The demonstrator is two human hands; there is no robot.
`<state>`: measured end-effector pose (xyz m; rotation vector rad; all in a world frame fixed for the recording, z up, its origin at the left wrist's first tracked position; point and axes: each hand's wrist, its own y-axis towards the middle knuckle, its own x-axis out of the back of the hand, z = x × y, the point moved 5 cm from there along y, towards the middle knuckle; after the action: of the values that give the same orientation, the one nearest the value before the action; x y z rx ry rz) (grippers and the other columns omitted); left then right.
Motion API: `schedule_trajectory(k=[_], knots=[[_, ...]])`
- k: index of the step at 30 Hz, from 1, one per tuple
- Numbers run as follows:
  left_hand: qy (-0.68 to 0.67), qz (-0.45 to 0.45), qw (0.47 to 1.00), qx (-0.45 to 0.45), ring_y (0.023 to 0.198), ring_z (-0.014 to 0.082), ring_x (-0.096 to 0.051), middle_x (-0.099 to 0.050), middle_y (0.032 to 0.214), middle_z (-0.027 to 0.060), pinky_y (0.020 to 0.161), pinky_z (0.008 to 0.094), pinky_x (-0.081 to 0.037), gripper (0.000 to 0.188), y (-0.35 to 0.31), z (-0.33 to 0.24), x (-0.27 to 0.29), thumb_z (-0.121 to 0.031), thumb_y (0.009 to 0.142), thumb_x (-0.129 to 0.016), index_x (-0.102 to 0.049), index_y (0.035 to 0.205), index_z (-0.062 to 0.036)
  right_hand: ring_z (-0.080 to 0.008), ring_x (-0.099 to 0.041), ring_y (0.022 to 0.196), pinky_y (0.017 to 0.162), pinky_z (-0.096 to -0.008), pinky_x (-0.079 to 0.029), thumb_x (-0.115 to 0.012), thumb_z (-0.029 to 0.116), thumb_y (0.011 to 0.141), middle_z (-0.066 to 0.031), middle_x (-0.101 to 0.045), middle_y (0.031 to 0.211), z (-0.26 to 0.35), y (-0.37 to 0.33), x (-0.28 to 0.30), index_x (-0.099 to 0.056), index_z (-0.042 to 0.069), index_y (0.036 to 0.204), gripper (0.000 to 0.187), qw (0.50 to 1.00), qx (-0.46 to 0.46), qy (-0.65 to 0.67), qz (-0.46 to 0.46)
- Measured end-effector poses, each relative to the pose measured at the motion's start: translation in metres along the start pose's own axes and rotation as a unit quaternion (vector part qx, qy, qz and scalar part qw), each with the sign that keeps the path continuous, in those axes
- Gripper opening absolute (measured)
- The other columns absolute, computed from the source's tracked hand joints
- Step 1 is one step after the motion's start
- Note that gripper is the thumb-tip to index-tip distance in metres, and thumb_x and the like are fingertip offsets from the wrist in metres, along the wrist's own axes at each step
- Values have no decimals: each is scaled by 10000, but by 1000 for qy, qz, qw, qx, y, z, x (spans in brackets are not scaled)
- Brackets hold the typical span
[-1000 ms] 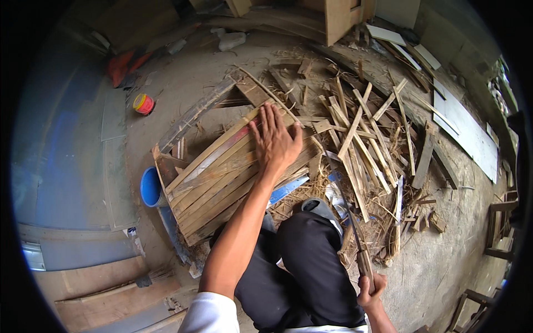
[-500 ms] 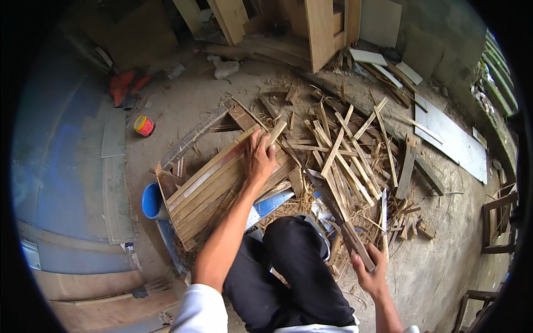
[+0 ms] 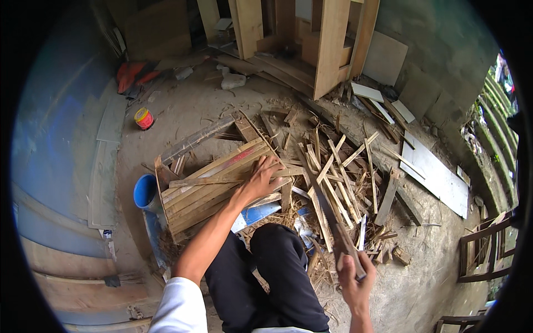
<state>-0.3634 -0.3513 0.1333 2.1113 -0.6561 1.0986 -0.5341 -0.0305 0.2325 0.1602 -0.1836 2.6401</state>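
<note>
My left hand (image 3: 260, 178) is closed on a narrow wooden strip (image 3: 208, 180), which lies crosswise on a slatted wooden panel (image 3: 205, 206) in front of my knees. Part of the strip sticks out past my fingers to the right. In my right hand (image 3: 355, 277) is the wooden handle of a machete (image 3: 326, 210). Its long dark blade slants up and left, in front of a heap of split strips (image 3: 338, 177). The blade's tip is close to the right end of the held strip; whether they touch I cannot tell.
A blue bucket (image 3: 146, 192) stands left of the panel, with a red and yellow tub (image 3: 144, 118) farther off. Wood blocks (image 3: 401, 255) and shavings litter the floor at right. Beyond lie a white board (image 3: 436, 175) and a wooden cabinet (image 3: 332, 55). Wooden frames (image 3: 486, 250) stand far right.
My left hand has turned the wooden strip from pointing away from me to lying crosswise on the panel. My right hand still holds the machete, its blade now nearer the strip. The view has shifted slightly.
</note>
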Motion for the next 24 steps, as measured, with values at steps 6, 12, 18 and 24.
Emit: schedule_trajectory(k=[6, 12, 18, 24], knots=[[-18, -129, 991, 7, 1173, 318, -485, -513, 1255, 142, 991, 445, -391, 318, 10, 4, 2, -267, 790, -732, -633, 1003, -52, -111, -515, 503, 469, -297, -389, -631, 224, 921, -97, -563, 588, -23, 17, -46, -562, -35, 846, 279, 991, -10, -134, -22], [-96, -118, 986, -62, 910, 243, -535, -591, 919, 62, 837, 359, -447, 229, 0, 4, 3, -188, 721, -790, -697, 880, -51, -156, -610, 525, 502, -284, -460, -610, 136, 913, -117, -626, 626, -2, 14, -59, -568, -61, 1181, 336, 984, 84, -156, -32], [-66, -145, 987, -27, 869, 257, -501, -569, 869, 73, 808, 367, -436, 178, 0, 5, -4, -96, 718, -769, -692, 855, -13, -276, -687, 575, 524, -357, -515, -583, 70, 891, -195, -641, 654, 20, -3, -60, -511, -57, 1283, 419, 965, 75, -250, 12], [-93, -186, 974, -91, 781, 239, -510, -520, 784, 91, 779, 374, -400, 193, 2, 3, -4, -145, 738, -770, -685, 834, -1, -190, -679, 580, 558, -305, -517, -494, 52, 932, -145, -642, 621, 29, -9, -63, -444, -33, 1365, 444, 944, 52, -320, 57]])
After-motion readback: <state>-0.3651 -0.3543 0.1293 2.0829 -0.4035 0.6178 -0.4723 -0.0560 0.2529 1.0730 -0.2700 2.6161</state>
